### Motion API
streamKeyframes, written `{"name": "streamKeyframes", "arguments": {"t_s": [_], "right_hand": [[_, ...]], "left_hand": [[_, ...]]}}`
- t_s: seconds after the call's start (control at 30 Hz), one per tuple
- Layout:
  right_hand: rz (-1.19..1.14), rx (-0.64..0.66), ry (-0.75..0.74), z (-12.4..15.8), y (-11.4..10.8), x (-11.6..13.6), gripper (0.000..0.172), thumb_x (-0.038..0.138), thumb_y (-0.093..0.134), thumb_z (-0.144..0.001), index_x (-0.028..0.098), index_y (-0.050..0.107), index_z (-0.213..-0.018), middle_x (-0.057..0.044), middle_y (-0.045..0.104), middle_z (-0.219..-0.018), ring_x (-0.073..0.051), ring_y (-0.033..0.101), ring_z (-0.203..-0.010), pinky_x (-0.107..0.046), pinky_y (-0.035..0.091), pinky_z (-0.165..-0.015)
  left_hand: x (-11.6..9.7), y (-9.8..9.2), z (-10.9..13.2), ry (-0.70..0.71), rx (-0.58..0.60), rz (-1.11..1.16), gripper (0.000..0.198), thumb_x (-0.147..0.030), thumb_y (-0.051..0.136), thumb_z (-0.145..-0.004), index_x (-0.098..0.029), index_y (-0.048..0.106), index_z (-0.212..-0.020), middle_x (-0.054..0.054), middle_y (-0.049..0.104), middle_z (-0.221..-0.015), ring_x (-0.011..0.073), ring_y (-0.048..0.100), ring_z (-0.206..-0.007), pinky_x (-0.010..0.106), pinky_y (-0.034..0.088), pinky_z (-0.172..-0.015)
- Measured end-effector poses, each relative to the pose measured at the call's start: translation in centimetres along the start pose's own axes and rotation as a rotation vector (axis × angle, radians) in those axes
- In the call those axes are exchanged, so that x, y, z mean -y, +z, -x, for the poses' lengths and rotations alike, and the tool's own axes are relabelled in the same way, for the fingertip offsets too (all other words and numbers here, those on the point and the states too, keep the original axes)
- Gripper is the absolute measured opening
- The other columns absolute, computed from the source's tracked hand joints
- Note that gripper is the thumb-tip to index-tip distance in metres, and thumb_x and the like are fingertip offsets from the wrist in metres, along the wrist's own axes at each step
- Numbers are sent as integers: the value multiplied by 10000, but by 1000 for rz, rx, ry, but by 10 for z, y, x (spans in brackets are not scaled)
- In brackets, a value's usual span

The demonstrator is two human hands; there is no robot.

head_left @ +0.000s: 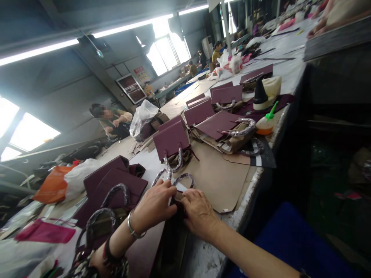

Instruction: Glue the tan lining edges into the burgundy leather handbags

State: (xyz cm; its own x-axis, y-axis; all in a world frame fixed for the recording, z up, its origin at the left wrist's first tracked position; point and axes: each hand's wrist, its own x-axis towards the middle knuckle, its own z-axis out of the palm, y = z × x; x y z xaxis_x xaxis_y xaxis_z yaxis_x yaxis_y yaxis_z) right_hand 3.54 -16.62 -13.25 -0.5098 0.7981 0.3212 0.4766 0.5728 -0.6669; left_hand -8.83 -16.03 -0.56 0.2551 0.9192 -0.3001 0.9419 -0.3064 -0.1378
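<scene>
Low in the middle of the view, a handbag point(173, 239) with a dark olive side and a purple panel lies under my two hands. My left hand point(159, 200), with a silver bangle at the wrist, grips the bag's upper edge with curled fingers. Across from it, my right hand point(199, 212) closes on the same edge. Just beyond my fingers rise the bag's plastic-wrapped handles point(185, 178). A purple handbag point(171, 141) stands past them, and more purple handbags point(116, 185) lie to my left.
Brown card point(220, 177) covers the tabletop ahead. Further right are a glue bottle with a green nozzle point(265, 123), a black cone point(260, 94) and more handbags point(223, 127). A pink pouch point(45, 231) and an orange bag point(55, 184) lie left. A person point(111, 121) works across the table.
</scene>
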Motion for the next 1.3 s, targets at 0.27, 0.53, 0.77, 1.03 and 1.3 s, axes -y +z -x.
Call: {"name": "streamKeyframes", "arguments": {"t_s": [0.27, 0.53, 0.77, 1.03, 1.3], "right_hand": [[25, 16, 125, -11, -20, -6, 112, 252, 525, -860, 168, 580, -811, -47, 647, -793, -186, 590, -765, -264, 379, -670], [32, -32, 204, -8, -59, 0, 171, 298, 489, -890, 184, 565, -788, -37, 653, -797, -183, 613, -757, -248, 341, -610], [-136, -74, 247, 8, -66, -25, 159, 300, 530, -865, 179, 565, -767, 11, 613, -707, -128, 594, -685, -196, 413, -598], [-187, -162, 247, 35, -56, -35, 584, 165, 710, -664, 175, 460, -1193, -70, 557, -1103, -203, 529, -1021, -322, 426, -892], [-45, -172, 210, 37, -45, -55, 115, 113, 511, -801, 176, 574, -874, -53, 618, -855, -226, 560, -812, -337, 412, -719]], "left_hand": [[2, -18, -5, 77, 204, -189, 262, -429, 555, -793, -169, 558, -833, 57, 602, -794, 232, 577, -795, 329, 454, -726], [-30, -23, -10, 39, 171, -213, 426, -506, 573, -726, -110, 591, -881, 160, 656, -817, 358, 626, -784, 449, 486, -712], [-21, -16, -56, 209, 175, 20, 256, -150, 419, -722, -202, 644, -834, 60, 679, -820, 208, 634, -805, 269, 471, -707], [-35, -6, -80, 241, 262, 161, 363, -112, 395, -707, -207, 630, -967, -1, 673, -866, 117, 595, -770, 174, 434, -685], [-49, -7, -52, -5, 181, 26, 230, -282, 441, -738, -216, 637, -840, 39, 661, -777, 225, 607, -806, 416, 379, -876]]}}
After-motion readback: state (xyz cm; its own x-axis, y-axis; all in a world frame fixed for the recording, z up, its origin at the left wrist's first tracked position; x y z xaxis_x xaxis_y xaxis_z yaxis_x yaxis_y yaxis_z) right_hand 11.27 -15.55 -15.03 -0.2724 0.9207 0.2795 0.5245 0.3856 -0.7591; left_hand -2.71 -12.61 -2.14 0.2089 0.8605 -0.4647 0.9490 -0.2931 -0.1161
